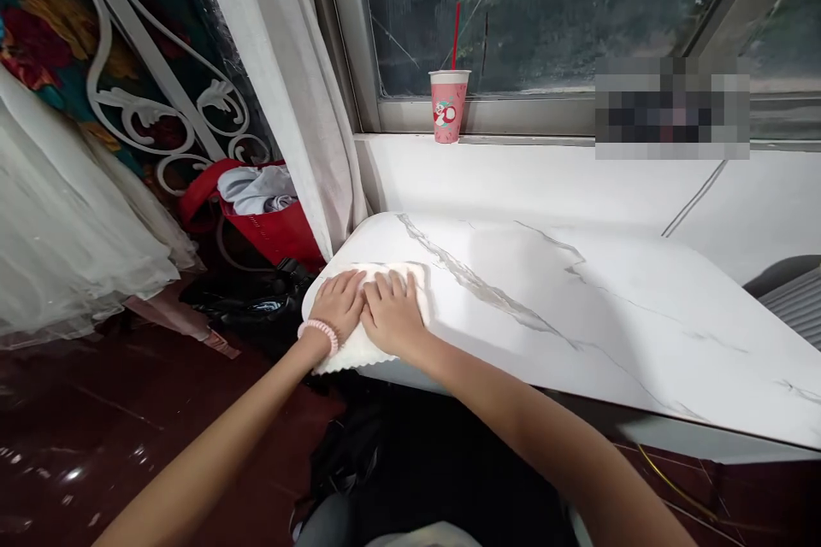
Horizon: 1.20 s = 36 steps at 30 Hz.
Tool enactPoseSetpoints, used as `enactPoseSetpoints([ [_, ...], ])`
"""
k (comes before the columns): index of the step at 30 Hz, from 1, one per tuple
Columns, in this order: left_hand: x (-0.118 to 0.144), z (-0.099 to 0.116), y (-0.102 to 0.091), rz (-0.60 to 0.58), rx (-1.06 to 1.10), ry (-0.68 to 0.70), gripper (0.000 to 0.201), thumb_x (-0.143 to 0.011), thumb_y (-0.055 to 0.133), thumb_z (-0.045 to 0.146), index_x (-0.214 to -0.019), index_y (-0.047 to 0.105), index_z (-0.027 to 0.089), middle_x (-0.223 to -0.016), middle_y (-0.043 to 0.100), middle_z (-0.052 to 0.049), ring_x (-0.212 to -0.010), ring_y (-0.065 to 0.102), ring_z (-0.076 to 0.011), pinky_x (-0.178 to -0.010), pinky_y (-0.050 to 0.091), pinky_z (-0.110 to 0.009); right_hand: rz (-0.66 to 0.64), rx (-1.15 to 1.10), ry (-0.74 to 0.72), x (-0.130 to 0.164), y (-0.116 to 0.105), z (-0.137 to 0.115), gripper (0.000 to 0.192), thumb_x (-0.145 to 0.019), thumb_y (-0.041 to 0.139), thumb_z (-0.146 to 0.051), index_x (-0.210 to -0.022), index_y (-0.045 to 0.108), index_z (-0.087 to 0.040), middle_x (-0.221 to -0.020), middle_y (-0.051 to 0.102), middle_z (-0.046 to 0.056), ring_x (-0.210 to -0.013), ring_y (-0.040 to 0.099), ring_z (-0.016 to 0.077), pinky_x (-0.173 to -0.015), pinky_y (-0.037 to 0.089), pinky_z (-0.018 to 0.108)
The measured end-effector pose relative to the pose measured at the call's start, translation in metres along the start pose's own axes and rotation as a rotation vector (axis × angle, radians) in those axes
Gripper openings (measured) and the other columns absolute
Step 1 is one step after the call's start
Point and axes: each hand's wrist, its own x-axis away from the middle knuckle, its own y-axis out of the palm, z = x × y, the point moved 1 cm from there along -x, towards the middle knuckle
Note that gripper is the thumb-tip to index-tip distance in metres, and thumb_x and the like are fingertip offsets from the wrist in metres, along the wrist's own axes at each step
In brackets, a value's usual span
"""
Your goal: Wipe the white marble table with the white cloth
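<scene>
A cream cloth (365,349) with a scalloped edge lies spread on the left end of a white marble-patterned table (500,273). Its front edge reaches the table's rim. My left hand (338,305), with a pink beaded band at the wrist, rests flat on the cloth's left part. Beside it my right hand (392,314) lies flat on the cloth's right part, fingers stretched forward. The two hands touch or nearly touch near the thumbs. Neither hand has its fingers closed round anything.
On the window ledge stands a pink cup (449,107) with a red straw. A white curtain (282,60) hangs by the table's left end, near a red bag (275,231) with pale cloth in it. A grey ribbed object (795,308) is at the far right.
</scene>
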Motion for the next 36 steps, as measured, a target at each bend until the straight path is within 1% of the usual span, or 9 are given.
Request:
enactPoseSetpoints([
  [4,0.032,0.033,-0.005,0.020,0.012,-0.028,0.051,-0.095,0.027,0.030,-0.138,0.051,0.021,-0.143,0.055,-0.010,-0.135,0.045,-0.0265,-0.116,0.030,-0.048,0.003,0.035,-0.055,0.038,-0.017,0.001,0.039,-0.098,0.039,-0.032,-0.128,0.057,-0.017,-0.148,0.048,0.015,-0.139,0.036,0.0367,-0.117,0.016,0.062],
  [6,0.034,0.045,-0.006,-0.002,0.023,-0.034,0.051,-0.095,0.027,0.031,-0.138,0.051,0.020,-0.143,0.054,-0.011,-0.135,0.044,-0.0271,-0.116,0.029,-0.049,-0.007,0.042,-0.053,0.046,-0.022,0.006,0.037,-0.098,0.039,-0.032,-0.127,0.057,-0.019,-0.147,0.048,0.013,-0.138,0.036,0.0357,-0.117,0.018,0.061],
  [8,0.026,0.052,-0.007,-0.038,0.033,-0.041,0.051,-0.095,0.027,0.031,-0.139,0.051,0.019,-0.143,0.054,-0.012,-0.135,0.044,-0.0275,-0.116,0.029,-0.050,-0.013,0.024,-0.032,0.044,-0.024,0.015,0.036,-0.097,0.040,-0.031,-0.126,0.057,-0.020,-0.144,0.051,0.012,-0.136,0.038,0.0342,-0.116,0.019,0.061],
  [11,-0.001,0.058,-0.005,-0.086,0.036,-0.038,0.050,-0.096,0.028,0.031,-0.139,0.050,0.020,-0.143,0.054,-0.011,-0.134,0.045,-0.0273,-0.115,0.030,-0.049,-0.018,-0.023,0.010,0.027,-0.024,0.034,0.034,-0.095,0.042,-0.028,-0.124,0.058,-0.019,-0.136,0.056,0.012,-0.131,0.042,0.0318,-0.115,0.019,0.060],
  [14,-0.037,0.062,0.002,-0.113,0.027,-0.042,0.049,-0.097,0.028,0.030,-0.139,0.050,0.019,-0.142,0.054,-0.012,-0.134,0.045,-0.0273,-0.115,0.029,-0.049,-0.009,-0.057,0.040,0.003,-0.023,0.059,0.032,-0.094,0.044,-0.028,-0.122,0.059,-0.020,-0.132,0.059,0.010,-0.128,0.044,0.0287,-0.115,0.020,0.056],
  [20,-0.115,0.076,0.025,-0.130,0.051,-0.020,0.047,-0.098,0.026,0.030,-0.136,0.050,0.020,-0.141,0.055,-0.010,-0.134,0.045,-0.0256,-0.115,0.027,-0.047,0.045,-0.059,0.132,-0.039,-0.021,0.116,0.032,-0.094,0.043,-0.024,-0.121,0.059,-0.023,-0.129,0.061,0.007,-0.125,0.045,0.0247,-0.114,0.020,0.049],
  [25,-0.170,0.086,0.043,-0.119,0.082,0.059,0.046,-0.097,0.027,0.030,-0.134,0.052,0.020,-0.140,0.056,-0.010,-0.134,0.045,-0.0248,-0.114,0.029,-0.044,0.088,-0.033,0.238,-0.065,-0.019,0.156,0.030,-0.093,0.044,-0.025,-0.119,0.060,-0.024,-0.130,0.061,0.006,-0.126,0.045,0.0237,-0.114,0.022,0.047],
  [30,-0.205,0.095,0.059,-0.084,0.099,0.084,0.044,-0.097,0.026,0.029,-0.130,0.054,0.025,-0.136,0.059,-0.009,-0.131,0.048,-0.0251,-0.111,0.032,-0.046,0.120,-0.068,0.273,-0.083,-0.019,0.189,0.028,-0.091,0.047,-0.024,-0.114,0.062,-0.025,-0.128,0.063,0.004,-0.125,0.047,0.0237,-0.114,0.022,0.047],
  [36,-0.233,0.110,0.071,-0.074,0.079,0.052,0.046,-0.096,0.026,0.028,-0.133,0.053,0.022,-0.137,0.058,-0.011,-0.131,0.047,-0.0264,-0.112,0.031,-0.046,0.113,-0.087,0.267,-0.097,-0.024,0.223,0.028,-0.089,0.050,-0.024,-0.114,0.063,-0.027,-0.128,0.063,0.001,-0.126,0.047,0.0223,-0.114,0.022,0.045],
])
